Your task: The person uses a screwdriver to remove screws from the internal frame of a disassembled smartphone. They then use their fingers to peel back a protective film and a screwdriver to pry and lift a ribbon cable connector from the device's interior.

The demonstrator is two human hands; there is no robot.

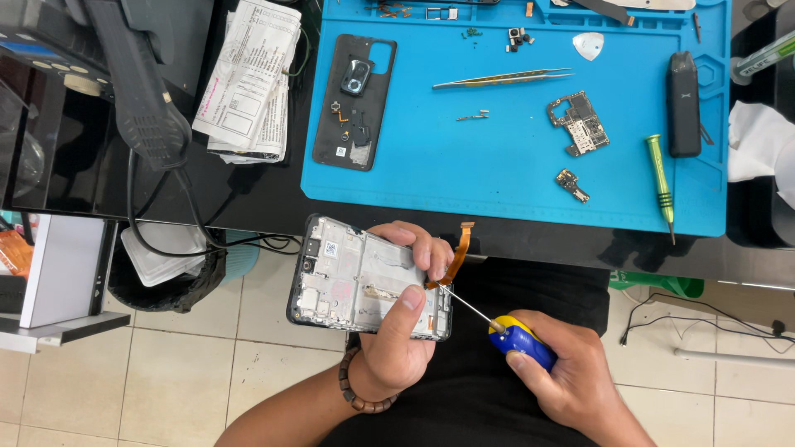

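Head view: the left hand (396,331) clamps an opened phone frame (364,280) between thumb and curled fingers, held over the lap below the desk edge. The right hand (571,372) wraps a blue-and-yellow screwdriver (505,327), its tip at the frame's lower end beside an orange flex cable (457,252). On the blue mat (513,178) lie the back cover (354,101), tweezers (502,79), motherboard (579,122) and a green screwdriver (660,182), well apart.
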